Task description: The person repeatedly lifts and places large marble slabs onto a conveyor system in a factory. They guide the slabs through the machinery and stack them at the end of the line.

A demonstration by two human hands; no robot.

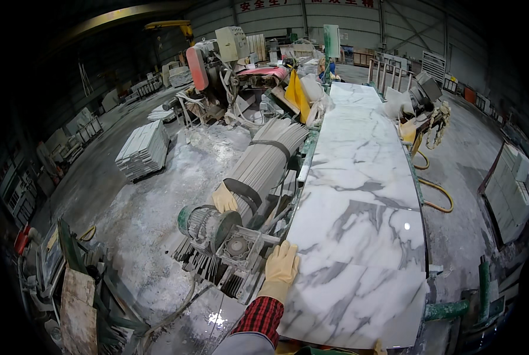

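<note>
My left hand [281,264], in a cream rubber glove below a red-and-black checked cuff, lies flat on the left edge of a marble slab. Its fingers are stretched out and hold nothing. White with grey veins, the polished marble slabs [359,177] run away from me in a long row, with a seam near the middle. Only a small cream tip [379,345] shows at the near edge of the marble; it may be my right glove, and its fingers are hidden. Left of the slabs, a loose cream glove [224,198] rests by a dusty motor [208,225].
A bundle of long grey strips [264,157] bound with black bands lies beside the slabs. Stacked white slabs [143,151] stand on the wet floor at left. A yellow hose [439,198] loops out at right, above a green pipe [448,310]. Scrap boards [78,307] lean at lower left.
</note>
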